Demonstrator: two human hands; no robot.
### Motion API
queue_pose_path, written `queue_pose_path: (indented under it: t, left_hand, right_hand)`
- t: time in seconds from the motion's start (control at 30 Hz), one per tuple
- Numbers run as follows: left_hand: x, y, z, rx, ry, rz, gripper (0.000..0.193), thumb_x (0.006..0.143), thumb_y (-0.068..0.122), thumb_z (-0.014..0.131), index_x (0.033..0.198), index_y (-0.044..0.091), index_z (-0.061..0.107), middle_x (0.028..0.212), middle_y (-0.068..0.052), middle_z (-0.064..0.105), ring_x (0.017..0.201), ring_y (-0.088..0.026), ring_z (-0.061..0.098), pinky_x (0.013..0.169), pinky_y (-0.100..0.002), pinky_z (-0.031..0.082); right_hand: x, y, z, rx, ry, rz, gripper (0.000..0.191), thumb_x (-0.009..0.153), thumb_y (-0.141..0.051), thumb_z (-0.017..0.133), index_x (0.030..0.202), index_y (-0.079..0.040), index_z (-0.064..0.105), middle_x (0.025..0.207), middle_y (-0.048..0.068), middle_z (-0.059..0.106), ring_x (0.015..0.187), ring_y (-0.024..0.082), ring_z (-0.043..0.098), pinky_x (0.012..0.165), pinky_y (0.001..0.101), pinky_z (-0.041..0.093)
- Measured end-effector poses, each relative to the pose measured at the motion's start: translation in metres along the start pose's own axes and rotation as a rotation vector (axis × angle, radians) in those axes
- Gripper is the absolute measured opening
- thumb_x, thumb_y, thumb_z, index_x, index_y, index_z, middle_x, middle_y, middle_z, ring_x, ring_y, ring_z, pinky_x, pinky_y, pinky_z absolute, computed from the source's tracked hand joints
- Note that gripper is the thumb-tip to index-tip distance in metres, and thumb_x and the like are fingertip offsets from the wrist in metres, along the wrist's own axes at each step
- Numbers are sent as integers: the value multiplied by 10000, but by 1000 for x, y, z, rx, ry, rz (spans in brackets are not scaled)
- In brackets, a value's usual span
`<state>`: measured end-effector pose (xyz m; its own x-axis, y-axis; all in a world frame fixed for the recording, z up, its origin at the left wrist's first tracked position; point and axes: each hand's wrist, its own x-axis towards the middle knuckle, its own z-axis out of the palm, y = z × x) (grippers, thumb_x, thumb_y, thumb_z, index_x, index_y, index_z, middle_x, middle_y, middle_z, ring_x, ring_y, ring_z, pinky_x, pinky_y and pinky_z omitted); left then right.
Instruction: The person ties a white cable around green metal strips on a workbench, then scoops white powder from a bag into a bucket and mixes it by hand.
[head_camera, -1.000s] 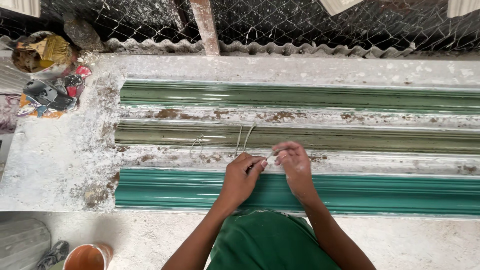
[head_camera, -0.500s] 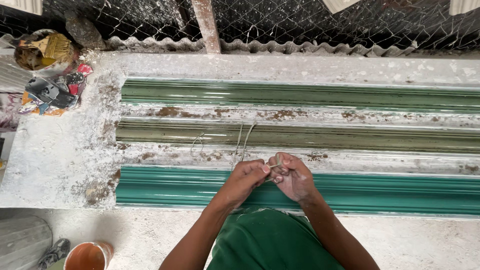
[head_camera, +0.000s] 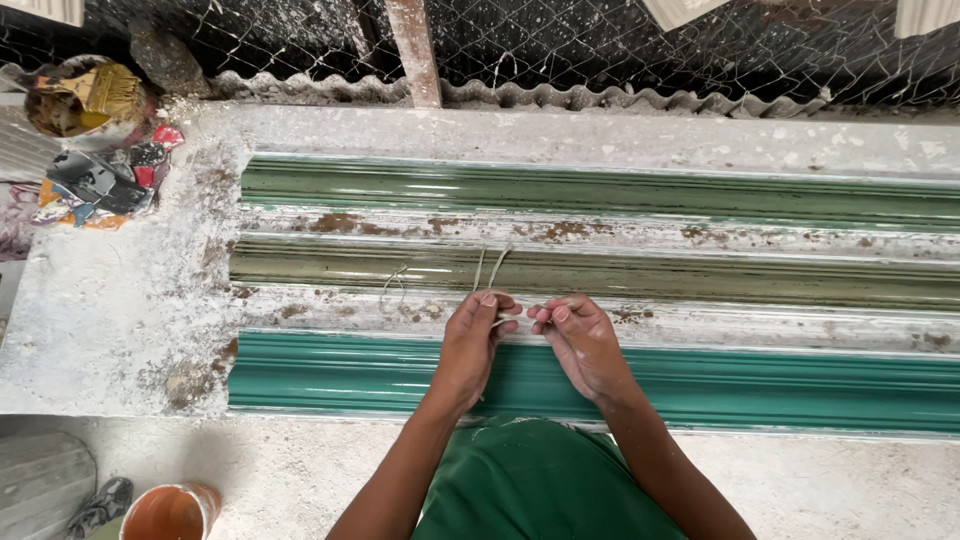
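Observation:
My left hand (head_camera: 476, 340) pinches thin pale fibre strands (head_camera: 488, 268) whose ends stick up over the olive trough. My right hand (head_camera: 580, 340) is beside it, fingers curled toward the same strands, fingertips almost touching the left hand. Both hands hover over the white ridge between the olive mould trough (head_camera: 700, 275) and the teal mould trough (head_camera: 800, 385). A loose loop of fibre (head_camera: 392, 288) lies on the ridge to the left. A third, darker green trough (head_camera: 650, 190) runs along the far side.
A plaster-crusted slab (head_camera: 110, 320) carries the moulds. A tub with a brush (head_camera: 85, 95) and scraps sit at the far left corner. An orange cup (head_camera: 168, 512) stands on the floor lower left. Wire mesh and corrugated sheet (head_camera: 600, 95) back the bench.
My hands came together and shifted slightly down and left along the ridge; the right hand's fingers moved off the strands and now curl beside the left hand.

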<state>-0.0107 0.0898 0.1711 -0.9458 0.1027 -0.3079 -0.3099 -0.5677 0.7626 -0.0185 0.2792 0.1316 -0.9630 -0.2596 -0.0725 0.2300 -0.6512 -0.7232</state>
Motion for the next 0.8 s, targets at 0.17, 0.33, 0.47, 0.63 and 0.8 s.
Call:
queue_pose_path:
  t: [0.17,0.33,0.47,0.63,0.8]
  left_hand:
    - [-18,17,-3,-279,-476,65,256,1078,196,511,1156,-23,620,1207,-141,662,1265,-242,621,1095,-373,506]
    - [-21,2,-6,220,-592,136,283,1112,138,563,1297,-54,656,1150,-113,606,1035,-175,612,959,-303,525]
    - [-3,-19,-17,85,-233,100,181,1063,60,612,1179,-72,658,1122,-150,659,793,-180,612,631,-284,503]
    - [12,-26,-23,-170,91,-48,192,1037,114,467,1178,40,576,1070,-113,604,887,-197,659,702,-308,564]
    - [-9,-10,-24,-110,-218,14,173,1085,151,466,1103,14,571,1181,-129,627,1234,-214,628,1089,-358,522]
  right_hand:
    - [5,7,-10,158,101,105,108,1041,-201,658,1026,-97,631,1005,68,672,950,193,641,911,409,512]
    - [4,11,-11,153,117,109,131,1014,-218,662,1013,-122,573,973,56,680,838,182,642,688,350,497]
    - [-8,12,-3,-114,-140,-129,145,1053,-151,675,1023,-100,543,981,90,692,930,169,618,794,323,508]
    - [-17,18,0,-479,-245,-85,132,1044,-114,631,983,-92,516,974,124,704,929,190,660,847,329,536]
    - [13,20,-22,-39,185,-91,112,1051,-91,614,1003,-87,513,889,97,629,826,164,584,775,320,506]
